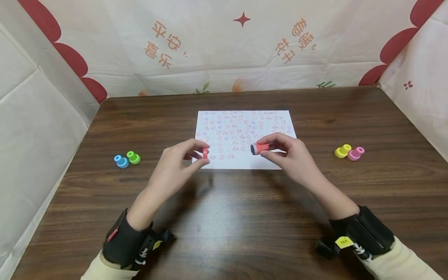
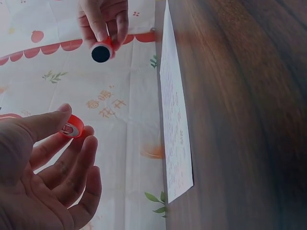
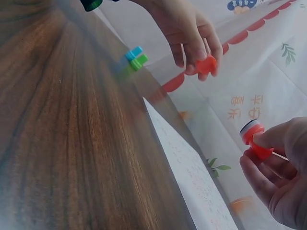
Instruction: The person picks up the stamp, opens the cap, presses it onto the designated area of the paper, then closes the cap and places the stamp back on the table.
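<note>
Between thumb and fingers, my left hand [image 1: 176, 161] pinches a small red cap [image 1: 205, 153], held above the paper's left front corner. The left wrist view shows the round cap [image 2: 73, 126] from its open side. My right hand [image 1: 288, 155] pinches a red stamp [image 1: 261, 148] by its body, with the dark round stamping face turned left toward the cap. Stamp and cap are apart. Under both hands lies a white sheet of paper [image 1: 241, 161] covered with rows of small red and purple prints. In the right wrist view the stamp [image 3: 259, 143] tilts in the fingers.
On the left of the brown table [image 1: 224, 225] stand a blue stamp [image 1: 121, 161] and a green stamp [image 1: 133, 157]. A yellow stamp [image 1: 342, 151] and a pink stamp [image 1: 356, 153] stand on the right. A printed white cloth [image 1: 210, 42] hangs behind the table.
</note>
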A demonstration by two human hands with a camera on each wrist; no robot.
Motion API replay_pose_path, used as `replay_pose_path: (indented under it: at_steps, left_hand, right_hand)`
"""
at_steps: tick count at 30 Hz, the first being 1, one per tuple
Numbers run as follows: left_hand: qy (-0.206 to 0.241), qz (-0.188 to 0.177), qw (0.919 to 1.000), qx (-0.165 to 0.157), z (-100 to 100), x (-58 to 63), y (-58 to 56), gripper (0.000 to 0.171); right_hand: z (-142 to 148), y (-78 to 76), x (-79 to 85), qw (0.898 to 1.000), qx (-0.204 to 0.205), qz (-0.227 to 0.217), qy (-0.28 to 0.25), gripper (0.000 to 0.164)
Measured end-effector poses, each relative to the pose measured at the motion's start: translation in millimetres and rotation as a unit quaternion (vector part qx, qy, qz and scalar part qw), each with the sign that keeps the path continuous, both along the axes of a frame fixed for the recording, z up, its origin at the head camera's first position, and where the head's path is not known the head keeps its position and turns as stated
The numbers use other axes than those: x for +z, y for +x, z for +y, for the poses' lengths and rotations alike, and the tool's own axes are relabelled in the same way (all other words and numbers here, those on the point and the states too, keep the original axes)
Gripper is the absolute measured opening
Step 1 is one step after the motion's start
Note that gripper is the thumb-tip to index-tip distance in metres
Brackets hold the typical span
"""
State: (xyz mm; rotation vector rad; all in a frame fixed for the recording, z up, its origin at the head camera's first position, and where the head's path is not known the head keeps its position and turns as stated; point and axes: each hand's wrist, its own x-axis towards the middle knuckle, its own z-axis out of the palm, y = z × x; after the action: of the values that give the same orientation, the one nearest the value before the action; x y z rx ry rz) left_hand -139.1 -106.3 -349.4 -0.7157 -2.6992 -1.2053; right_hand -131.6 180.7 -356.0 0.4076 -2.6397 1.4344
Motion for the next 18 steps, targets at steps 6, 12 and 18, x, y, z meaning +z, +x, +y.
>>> replay_pose_path:
  at_steps: [6,12,18]
  left_hand:
    - [0.005,0.0,1.0,-0.001,-2.6,-0.2,-0.5,0.03]
    - [0.002,0.001,1.0,0.002,-4.3,-0.3,-1.0,0.029]
    - [-0.001,-0.004,1.0,0.008,-5.3,1.0,-1.8,0.032]
  right_hand:
    - [-7.2,-11.3,-2.9,1.0,0.006,0.004,0.017,0.021]
    - [-17.6,-22.0,-6.8,0.998,0.02,0.02,0.06,0.02]
    - [-25.1,-31.3,-9.2,0.983,0.039,0.05,0.172,0.019]
